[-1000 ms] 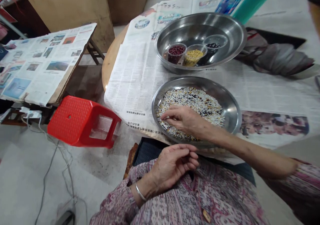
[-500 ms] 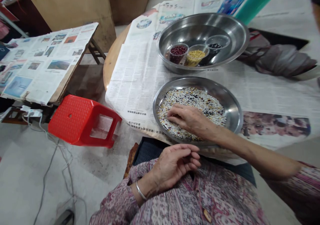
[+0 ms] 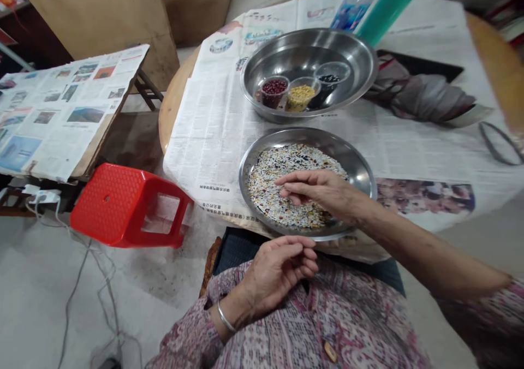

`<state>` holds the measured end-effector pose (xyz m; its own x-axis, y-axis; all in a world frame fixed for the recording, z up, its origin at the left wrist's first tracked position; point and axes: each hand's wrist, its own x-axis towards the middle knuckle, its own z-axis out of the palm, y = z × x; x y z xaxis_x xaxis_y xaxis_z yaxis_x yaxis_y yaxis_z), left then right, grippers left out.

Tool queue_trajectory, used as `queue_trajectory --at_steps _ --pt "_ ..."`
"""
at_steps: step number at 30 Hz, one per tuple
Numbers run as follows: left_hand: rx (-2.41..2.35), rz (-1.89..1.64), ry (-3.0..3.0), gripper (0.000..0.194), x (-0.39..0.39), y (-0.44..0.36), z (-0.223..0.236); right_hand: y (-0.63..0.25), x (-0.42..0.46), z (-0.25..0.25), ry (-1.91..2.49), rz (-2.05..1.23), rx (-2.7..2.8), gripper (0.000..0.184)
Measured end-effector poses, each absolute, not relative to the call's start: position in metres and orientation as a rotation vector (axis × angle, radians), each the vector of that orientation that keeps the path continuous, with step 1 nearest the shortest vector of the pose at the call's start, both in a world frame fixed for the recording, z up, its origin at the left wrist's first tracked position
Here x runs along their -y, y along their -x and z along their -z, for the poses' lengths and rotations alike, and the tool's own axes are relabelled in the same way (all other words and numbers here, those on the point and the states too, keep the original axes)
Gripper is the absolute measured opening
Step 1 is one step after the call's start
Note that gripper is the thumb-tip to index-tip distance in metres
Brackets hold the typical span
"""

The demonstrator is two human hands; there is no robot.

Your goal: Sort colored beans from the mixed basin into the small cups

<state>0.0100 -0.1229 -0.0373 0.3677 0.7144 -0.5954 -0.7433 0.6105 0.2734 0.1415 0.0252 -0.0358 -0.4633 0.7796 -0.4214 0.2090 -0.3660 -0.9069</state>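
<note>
Right hand, palm down over mixed rice and beans in a shallow steel basin, fingers bent, thumb near forefinger, grip on any grain impossible to tell; left hand, half-open, loosely cupped, fingertips near the basin's front rim; deeper steel basin, just beyond; newspaper, bare stretch leftward, reaching almost to the round table's wooden edge

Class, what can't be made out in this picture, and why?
In the head view:
Part of the grains: hidden by the right hand.
Whether that hand pinches a grain: too small.
Bottle, teal object: tops cut off by upper edge.
Newspaper fine print: too small.
</note>
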Motion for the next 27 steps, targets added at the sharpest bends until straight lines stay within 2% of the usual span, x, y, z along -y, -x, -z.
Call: queue_trajectory --at_steps 8,13,16,21,23,25,27 --pt "-0.747 -0.936 0.029 0.028 0.124 -0.012 0.038 -0.151 -0.025 0.030 1.298 -2.046 1.262 0.038" --pt "-0.744 -0.940 0.028 0.027 0.126 -0.012 0.041 -0.151 -0.025 0.034 1.317 -1.997 1.335 0.041" --pt "-0.748 -0.941 0.034 0.027 0.125 -0.012 0.040 -0.151 -0.024 0.043 1.347 -1.738 1.629 0.041" --pt "-0.755 -0.936 0.039 0.028 0.124 -0.011 0.038 -0.150 -0.019 0.052 1.262 -0.950 2.222 0.023" --pt "-0.754 -0.938 0.043 0.028 0.124 -0.010 0.037 -0.148 -0.016 0.050 1.247 -0.798 2.281 0.023" --pt "-0.754 -0.939 0.045 0.028 0.124 -0.010 0.038 -0.145 -0.015 0.047 1.266 -0.882 2.232 0.020" --pt "-0.754 -0.939 0.044 0.028 0.124 -0.009 0.038 -0.142 -0.015 0.043 1.313 -1.182 2.056 0.020"
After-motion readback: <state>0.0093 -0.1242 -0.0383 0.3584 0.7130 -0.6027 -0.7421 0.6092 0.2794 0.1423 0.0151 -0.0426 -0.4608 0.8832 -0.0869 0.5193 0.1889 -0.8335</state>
